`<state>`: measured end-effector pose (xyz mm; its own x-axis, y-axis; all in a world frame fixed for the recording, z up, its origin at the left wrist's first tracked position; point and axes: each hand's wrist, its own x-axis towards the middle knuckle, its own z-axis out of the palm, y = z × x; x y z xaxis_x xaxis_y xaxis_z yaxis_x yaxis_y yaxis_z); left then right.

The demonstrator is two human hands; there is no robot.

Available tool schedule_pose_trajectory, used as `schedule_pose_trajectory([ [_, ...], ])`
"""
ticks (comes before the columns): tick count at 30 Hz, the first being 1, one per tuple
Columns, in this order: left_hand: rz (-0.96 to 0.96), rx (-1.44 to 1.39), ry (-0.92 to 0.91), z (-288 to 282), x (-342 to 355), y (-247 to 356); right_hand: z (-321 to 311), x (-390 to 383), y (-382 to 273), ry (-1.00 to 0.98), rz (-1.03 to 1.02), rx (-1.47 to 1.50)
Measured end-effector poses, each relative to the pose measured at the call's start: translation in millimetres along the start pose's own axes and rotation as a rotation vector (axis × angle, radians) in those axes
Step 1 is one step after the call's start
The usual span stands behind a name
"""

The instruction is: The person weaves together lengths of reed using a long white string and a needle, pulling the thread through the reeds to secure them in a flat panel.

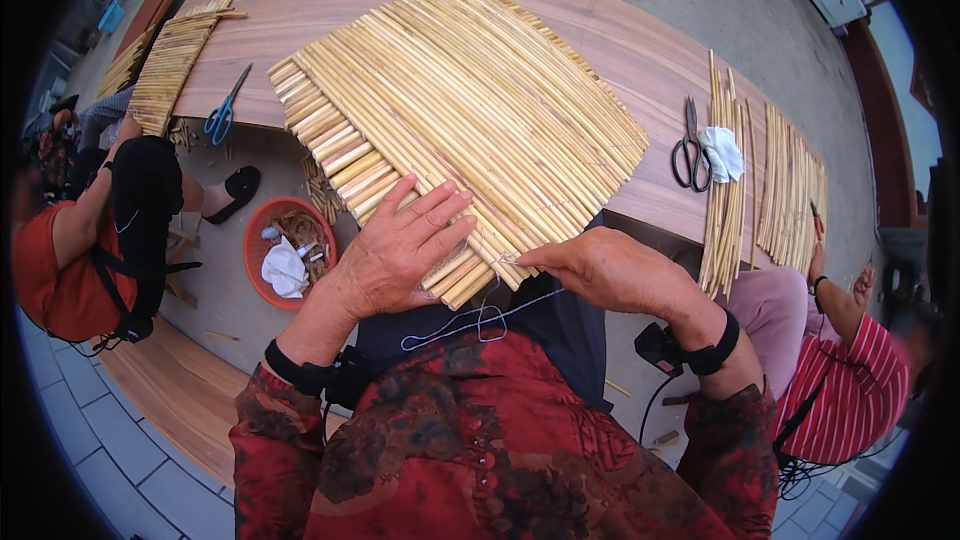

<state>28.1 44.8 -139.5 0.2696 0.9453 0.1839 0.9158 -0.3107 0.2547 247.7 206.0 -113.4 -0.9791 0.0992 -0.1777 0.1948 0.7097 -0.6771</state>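
A mat of yellow reed stalks [470,90] lies partly on the wooden table, its near end overhanging toward my lap. Shorter stalks run crosswise along its left edge. My left hand [405,250] rests on these near the mat's near corner, fingers stretched out and spread. My right hand [610,265] is closed in a pinch at that same corner, its fingertips at the pale string [500,262] tied around the stalk ends. A loose length of white string [450,332] loops over my lap and runs up under my right hand. The palm side of my right hand is hidden.
Black-handled scissors [690,150], a crumpled white cloth [721,154] and loose stalks [722,220] lie right on the table [600,25]. Blue-handled scissors [225,110] lie left. An orange basket [255,275] holding scraps stands on the floor. People work with reed mats on both sides.
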Motion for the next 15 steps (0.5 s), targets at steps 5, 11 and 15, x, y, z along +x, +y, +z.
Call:
schedule_pose_trajectory([
  [5,-0.002,0.000,-0.003,0.3,-0.1,-0.4,-2.7,1.1,-2.7,0.004,-0.008,0.065],
  [11,0.000,0.005,0.010,1.7,-0.5,-0.6,-10.8,4.2,-8.4,-0.059,0.042,0.047],
  [15,0.008,-0.003,0.025,2.6,-0.2,-0.5,-23.4,10.3,-20.8,-0.150,0.093,-0.093],
])
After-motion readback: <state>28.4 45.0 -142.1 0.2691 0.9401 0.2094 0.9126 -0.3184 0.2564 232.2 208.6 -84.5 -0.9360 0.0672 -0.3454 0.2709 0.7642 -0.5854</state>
